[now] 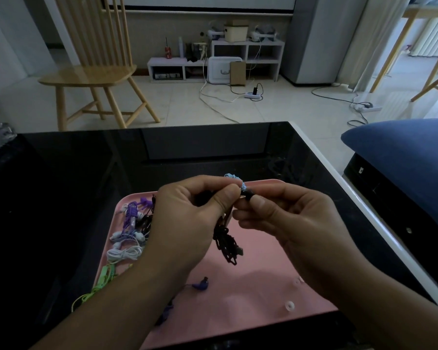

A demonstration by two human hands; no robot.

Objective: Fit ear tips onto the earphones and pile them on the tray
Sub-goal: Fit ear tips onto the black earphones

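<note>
Above the pink tray (250, 261) on the black table (86, 173), left hand (187, 218) fingers grasp a black earphone with its coiled cord (226, 245) hanging, right hand (286, 218) fingers pinch a black ear tip (249, 194) at the earbud; finished earphones (132, 231) piled far left.

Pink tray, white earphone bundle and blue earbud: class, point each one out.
pink tray (258, 281), head view, bare floor of the tray.
white earphone bundle (124, 254), head view, middle of its coiled cable.
blue earbud (200, 284), head view, its body.
</note>
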